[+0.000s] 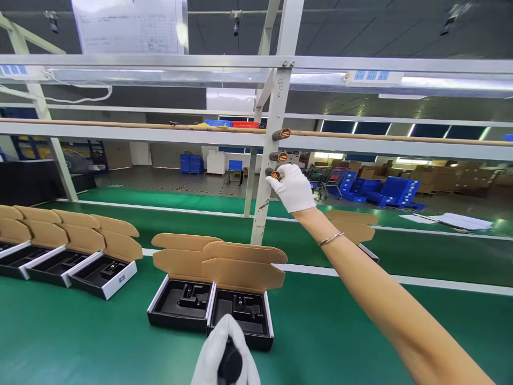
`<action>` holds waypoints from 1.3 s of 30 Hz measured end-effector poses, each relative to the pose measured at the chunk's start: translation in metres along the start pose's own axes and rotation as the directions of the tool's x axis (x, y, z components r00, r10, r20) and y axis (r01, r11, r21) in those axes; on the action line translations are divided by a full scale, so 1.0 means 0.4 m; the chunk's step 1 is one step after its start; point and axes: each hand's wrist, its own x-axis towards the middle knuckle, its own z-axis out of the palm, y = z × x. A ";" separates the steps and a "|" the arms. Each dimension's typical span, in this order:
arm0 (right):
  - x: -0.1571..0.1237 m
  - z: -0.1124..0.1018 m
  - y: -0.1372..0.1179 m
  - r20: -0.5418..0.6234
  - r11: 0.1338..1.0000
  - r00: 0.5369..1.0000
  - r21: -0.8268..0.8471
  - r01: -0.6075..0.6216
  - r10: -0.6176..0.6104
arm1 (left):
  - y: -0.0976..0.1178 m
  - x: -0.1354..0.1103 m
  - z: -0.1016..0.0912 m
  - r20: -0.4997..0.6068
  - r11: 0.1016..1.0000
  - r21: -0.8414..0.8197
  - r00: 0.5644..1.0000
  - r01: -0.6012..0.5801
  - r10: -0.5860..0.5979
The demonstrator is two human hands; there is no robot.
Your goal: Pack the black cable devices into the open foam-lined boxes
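Observation:
My right hand [293, 188], in a white glove, reaches up to the grey upright post [267, 176] and pinches the lowest of three dark knobs with orange ends [274, 173]. Two more such knobs [281, 133] sit above it on the post. My left hand [224, 357], also gloved, is low in front of me, closed around a black rounded object [230, 363]. Just beyond it lie two open boxes [211, 307] with black moulded trays and raised cardboard lids.
A green belt [72, 331] runs across. At the left stands a row of several open boxes [68, 256] with cardboard lids. Another box [363, 235] lies behind my right forearm. Metal frame rails [160, 61] cross overhead. White papers [457, 220] lie far right.

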 end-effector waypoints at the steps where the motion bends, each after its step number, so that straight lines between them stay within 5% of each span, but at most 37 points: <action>1: 0.004 -0.001 0.000 0.003 1.000 1.000 -0.001 0.000 0.000 | 0.003 0.011 0.004 -0.009 0.999 -0.008 0.999 0.038 -0.038; 7: -0.047 -0.090 -0.065 0.024 0.956 0.976 0.198 -0.218 0.217 | -0.005 0.072 0.014 -0.090 0.978 -0.185 0.989 0.101 -0.119; 10: -0.179 -0.200 -0.158 0.299 0.918 0.947 0.333 -0.215 0.113 | -0.018 0.085 0.006 -0.038 0.966 -0.201 0.984 0.162 -0.173; 12: -0.289 -0.271 -0.225 0.548 0.888 0.832 0.422 -0.185 -0.087 | -0.027 0.086 0.005 0.039 0.957 -0.194 0.977 0.213 -0.210; 16: -0.446 -0.347 -0.316 0.796 0.902 0.552 0.398 -0.167 -0.249 | -0.044 0.078 0.028 0.060 0.933 -0.254 0.967 0.254 -0.247; 18: -0.476 -0.356 -0.330 0.824 0.902 0.498 0.398 -0.167 -0.272 | -0.051 0.076 0.043 -0.017 0.940 -0.284 0.979 0.190 -0.203; 24: -0.501 -0.358 -0.302 0.715 0.881 0.602 0.472 -0.041 -0.355 | -0.065 0.067 0.047 -0.051 0.915 -0.131 0.919 0.381 -0.390; 27: -0.519 -0.357 -0.288 0.610 0.889 0.675 0.430 0.159 -0.416 | -0.066 0.035 0.051 -0.187 0.991 0.117 0.981 0.072 -0.049; 30: -0.526 -0.360 -0.286 0.540 0.903 0.734 0.345 0.254 -0.413 | -0.064 -0.011 0.068 -0.260 0.909 0.389 0.929 -0.150 0.265; 34: -0.509 -0.375 -0.292 0.613 0.889 0.722 0.457 0.007 -0.321 | -0.044 -0.040 0.070 -0.228 0.901 0.420 0.948 -0.109 0.221; 39: -0.491 -0.389 -0.304 0.623 0.823 0.745 0.536 -0.186 -0.238 | -0.013 -0.017 0.043 0.124 0.953 0.259 0.984 -0.155 0.126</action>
